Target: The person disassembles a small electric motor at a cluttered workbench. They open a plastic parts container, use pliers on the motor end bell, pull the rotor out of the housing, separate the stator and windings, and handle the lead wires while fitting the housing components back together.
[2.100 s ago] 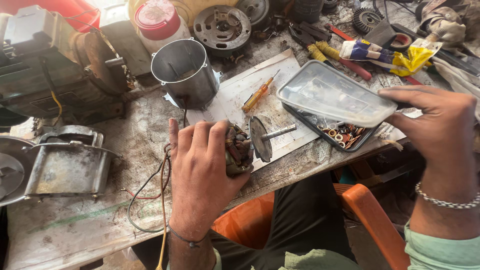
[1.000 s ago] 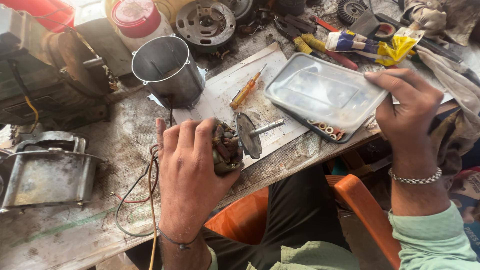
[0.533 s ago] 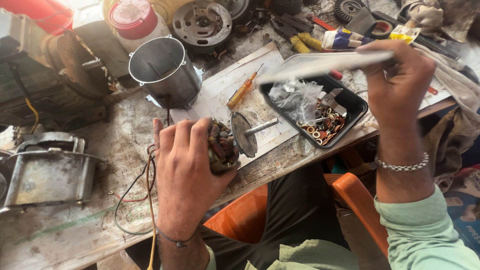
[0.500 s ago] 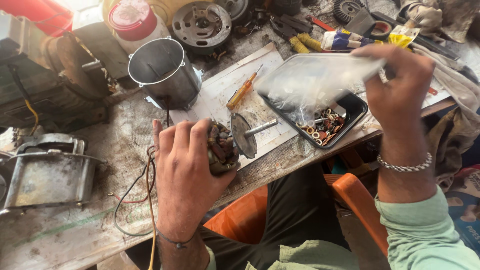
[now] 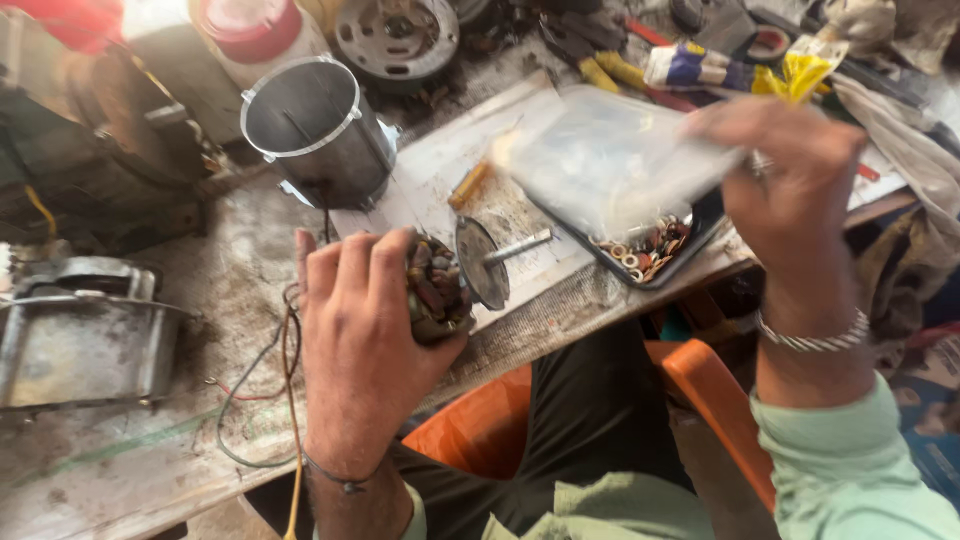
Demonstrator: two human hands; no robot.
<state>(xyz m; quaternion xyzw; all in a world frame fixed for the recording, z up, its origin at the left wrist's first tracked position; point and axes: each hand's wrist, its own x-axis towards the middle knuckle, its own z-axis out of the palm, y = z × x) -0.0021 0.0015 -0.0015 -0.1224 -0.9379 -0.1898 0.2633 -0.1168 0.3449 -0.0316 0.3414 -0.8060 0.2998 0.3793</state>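
We log our left hand (image 5: 365,345) at the near edge of the workbench (image 5: 150,440), palm down, wrist toward us, fingers curled over and gripping a motor winding (image 5: 437,290) of dark copper coils. From that winding a round metal end plate (image 5: 482,262) and a thin steel shaft (image 5: 518,246) stick out; the shaft's long axis runs roughly level across the bench, pointing right and slightly away from us toward the tray. Thin wires (image 5: 270,380) trail from the winding toward the bench's near edge beside our wrist. Our right hand (image 5: 795,185) is raised above the bench, forearm upright, a metal bracelet (image 5: 812,335) at the wrist, fingers closed on the edge of a clear plastic lid (image 5: 600,160), blurred, held tilted over a black tray (image 5: 655,262) of small rings and washers. The tray sits at the bench's near right edge, just beside the shaft tip. Behind the winding stands an open metal cylinder (image 5: 312,130), upright, mouth up.
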